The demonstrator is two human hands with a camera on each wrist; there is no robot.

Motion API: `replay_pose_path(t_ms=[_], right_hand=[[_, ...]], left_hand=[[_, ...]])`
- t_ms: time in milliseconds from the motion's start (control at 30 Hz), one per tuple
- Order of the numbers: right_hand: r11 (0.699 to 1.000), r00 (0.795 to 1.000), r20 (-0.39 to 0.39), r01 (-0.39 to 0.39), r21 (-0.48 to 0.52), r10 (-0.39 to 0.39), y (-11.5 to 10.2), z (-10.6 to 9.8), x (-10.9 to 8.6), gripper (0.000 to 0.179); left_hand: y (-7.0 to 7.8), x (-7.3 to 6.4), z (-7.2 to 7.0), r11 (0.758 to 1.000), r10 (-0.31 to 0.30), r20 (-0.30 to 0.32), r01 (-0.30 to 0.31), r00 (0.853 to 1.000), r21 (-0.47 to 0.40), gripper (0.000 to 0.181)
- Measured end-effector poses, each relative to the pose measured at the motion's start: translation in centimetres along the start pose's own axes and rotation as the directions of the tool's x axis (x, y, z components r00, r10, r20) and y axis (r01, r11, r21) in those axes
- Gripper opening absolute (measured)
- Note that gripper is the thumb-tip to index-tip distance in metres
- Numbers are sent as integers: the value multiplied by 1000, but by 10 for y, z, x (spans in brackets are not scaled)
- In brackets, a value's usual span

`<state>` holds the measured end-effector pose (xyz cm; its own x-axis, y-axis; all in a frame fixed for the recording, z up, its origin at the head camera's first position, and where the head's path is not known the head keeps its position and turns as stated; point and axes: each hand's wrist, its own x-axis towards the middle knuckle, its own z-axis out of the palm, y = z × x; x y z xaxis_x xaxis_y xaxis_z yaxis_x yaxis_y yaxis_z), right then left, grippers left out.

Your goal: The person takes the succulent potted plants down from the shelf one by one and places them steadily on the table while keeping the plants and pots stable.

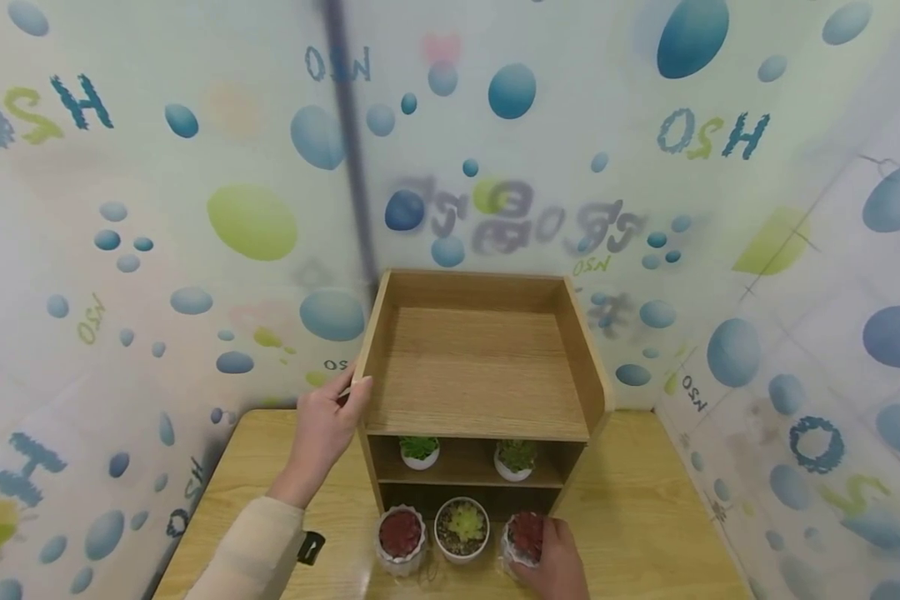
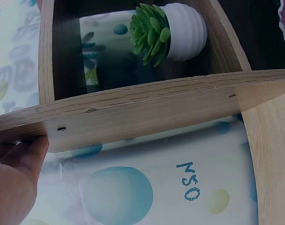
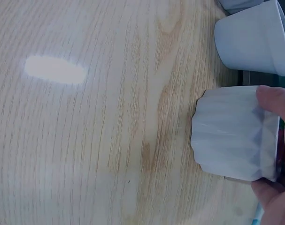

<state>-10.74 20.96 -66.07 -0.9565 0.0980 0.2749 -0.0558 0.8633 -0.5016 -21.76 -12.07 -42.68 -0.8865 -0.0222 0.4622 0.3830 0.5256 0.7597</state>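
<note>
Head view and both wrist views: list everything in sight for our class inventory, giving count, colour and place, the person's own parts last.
Table: one, pale wood, under the shelf unit
Shelf unit: one, light brown, on the table
Patterned walls: count unclear, pale with blue and green shapes, around the table
Dark strip: one, grey-blue, upright at the back
Green-plant pots: two, white, inside the shelf unit
Red-plant pots: two, white, front row ends
Yellow-green-plant pot: one, white, between them
Black piece: one, black, beside the left sleeve
Left sleeve: one, cream, on the forearm
Left hand: one, bare, holding the shelf unit's left side
Right hand: one, bare, gripping the right red-plant pot
</note>
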Motion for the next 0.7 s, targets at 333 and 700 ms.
replay_pose_path(t_ms=[333, 700], right_hand=[[999, 996, -83, 14, -34, -17, -8, 6, 1, 80], [998, 995, -103, -9, -64, 2, -7, 13, 0, 81]], left_hand=[[-2, -1, 0, 1000, -5, -2, 5, 1000, 8, 43], [-3, 0, 1, 1000, 1, -7, -1, 1000, 12, 42]])
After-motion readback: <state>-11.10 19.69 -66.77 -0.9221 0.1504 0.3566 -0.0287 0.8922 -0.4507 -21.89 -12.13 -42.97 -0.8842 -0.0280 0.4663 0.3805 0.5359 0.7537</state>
